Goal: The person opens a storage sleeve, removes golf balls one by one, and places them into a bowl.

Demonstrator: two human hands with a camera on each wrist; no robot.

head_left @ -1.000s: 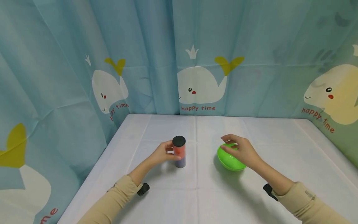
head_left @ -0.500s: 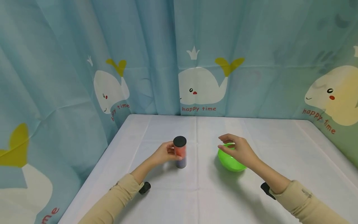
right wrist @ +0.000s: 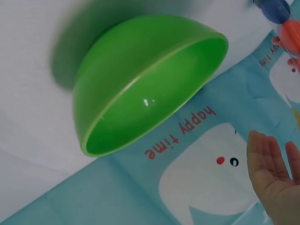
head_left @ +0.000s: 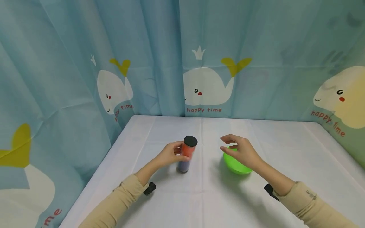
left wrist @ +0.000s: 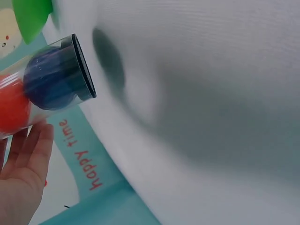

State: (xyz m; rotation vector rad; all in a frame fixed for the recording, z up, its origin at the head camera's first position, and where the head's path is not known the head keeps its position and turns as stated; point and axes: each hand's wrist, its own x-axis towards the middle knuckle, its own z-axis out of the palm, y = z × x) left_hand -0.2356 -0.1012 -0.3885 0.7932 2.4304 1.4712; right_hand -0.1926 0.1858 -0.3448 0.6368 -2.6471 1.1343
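Apparently mid-lift, the left hand (head_left: 171, 154) gripped the clear tube (head_left: 186, 154), tilted toward the green bowl (head_left: 236, 164), where the right hand (head_left: 240, 152) hovered open; tipping over the bowl seemed due next.

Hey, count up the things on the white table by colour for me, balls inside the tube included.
Clear tube with black cap: 1
Red ball in the tube: 1
Blue ball in the tube: 1
Green bowl: 1
Total: 4
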